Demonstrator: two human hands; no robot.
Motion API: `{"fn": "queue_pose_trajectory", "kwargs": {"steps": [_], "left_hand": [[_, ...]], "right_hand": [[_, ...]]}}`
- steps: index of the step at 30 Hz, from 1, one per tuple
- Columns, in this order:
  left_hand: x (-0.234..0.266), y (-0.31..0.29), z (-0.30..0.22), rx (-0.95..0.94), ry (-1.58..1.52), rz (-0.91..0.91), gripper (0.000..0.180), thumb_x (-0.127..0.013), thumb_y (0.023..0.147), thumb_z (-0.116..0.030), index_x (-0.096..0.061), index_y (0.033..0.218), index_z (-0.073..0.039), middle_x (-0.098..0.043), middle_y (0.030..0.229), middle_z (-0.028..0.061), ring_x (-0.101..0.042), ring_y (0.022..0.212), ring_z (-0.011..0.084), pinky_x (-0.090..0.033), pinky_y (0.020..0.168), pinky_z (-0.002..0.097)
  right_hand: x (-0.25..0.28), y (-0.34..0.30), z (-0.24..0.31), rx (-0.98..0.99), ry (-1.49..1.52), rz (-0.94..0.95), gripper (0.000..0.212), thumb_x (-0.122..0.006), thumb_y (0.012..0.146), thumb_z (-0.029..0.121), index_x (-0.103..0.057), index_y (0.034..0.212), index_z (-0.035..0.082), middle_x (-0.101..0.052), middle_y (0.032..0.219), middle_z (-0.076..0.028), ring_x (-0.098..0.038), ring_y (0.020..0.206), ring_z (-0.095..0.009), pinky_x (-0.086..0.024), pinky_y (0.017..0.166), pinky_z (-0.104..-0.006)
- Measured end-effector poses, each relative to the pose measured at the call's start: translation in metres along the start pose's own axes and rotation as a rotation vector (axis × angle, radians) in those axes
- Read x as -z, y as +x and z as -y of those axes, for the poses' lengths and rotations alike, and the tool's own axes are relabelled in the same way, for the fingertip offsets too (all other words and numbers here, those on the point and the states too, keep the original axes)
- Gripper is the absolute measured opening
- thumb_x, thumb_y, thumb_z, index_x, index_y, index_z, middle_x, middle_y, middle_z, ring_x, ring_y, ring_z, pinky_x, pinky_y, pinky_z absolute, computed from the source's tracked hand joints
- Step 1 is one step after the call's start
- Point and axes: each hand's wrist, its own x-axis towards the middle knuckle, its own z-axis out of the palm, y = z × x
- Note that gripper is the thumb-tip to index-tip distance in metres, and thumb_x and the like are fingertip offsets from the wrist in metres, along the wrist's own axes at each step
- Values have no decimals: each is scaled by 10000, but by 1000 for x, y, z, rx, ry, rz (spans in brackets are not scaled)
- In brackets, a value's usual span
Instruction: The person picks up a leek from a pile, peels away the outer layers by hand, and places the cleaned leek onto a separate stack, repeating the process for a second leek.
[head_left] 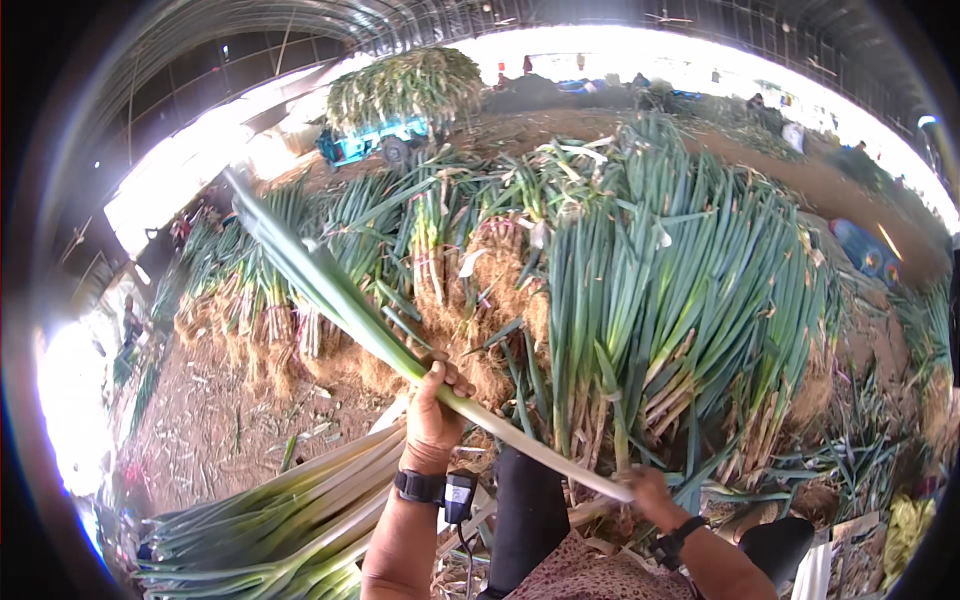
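A long green onion (350, 310) slants across my front, its green leaves up to the far left and its white shank (530, 447) down to the right. My left hand (435, 400) is closed around its middle, where green turns to white. At the white lower end, my right hand (652, 497) has its fingers curled on the tip, slightly blurred. Below my left forearm lies a pile of green onions (290, 525) with pale, smooth shanks. Directly ahead stands a large heap of untrimmed green onions (680, 290), leaves upward, some with brownish outer skins.
More bundles with shaggy roots (260, 330) stretch away to the left. A blue cart (375, 140) loaded with greens stands farther back. Leaf scraps litter the dirt floor (190, 410). Yellow plastic (905, 540) lies at the lower right, and a blue bundle (865, 248) sits beyond the heap.
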Motion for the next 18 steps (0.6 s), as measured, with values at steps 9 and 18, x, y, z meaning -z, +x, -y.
{"fn": "queue_pose_trajectory", "kwargs": {"steps": [9, 18], "left_hand": [[87, -30, -153, -425, 71, -440, 156, -604, 833, -197, -480, 785, -115, -508, 639, -5, -490, 560, 111, -449, 603, 278], [104, -109, -200, -484, 49, -674, 203, -606, 831, -149, -439, 723, -104, -444, 638, -2, -428, 562, 119, -444, 571, 260]], "right_hand": [[131, 9, -107, -75, -572, -493, 354, -619, 756, 190, -569, 1015, -45, -614, 935, -216, -589, 859, -305, -433, 749, -396], [-65, 11, 164, 743, -184, 336, 922, -778, 644, 139, -223, 1377, 60, -237, 1416, -193, -255, 1307, -290, -261, 1061, -389]]}}
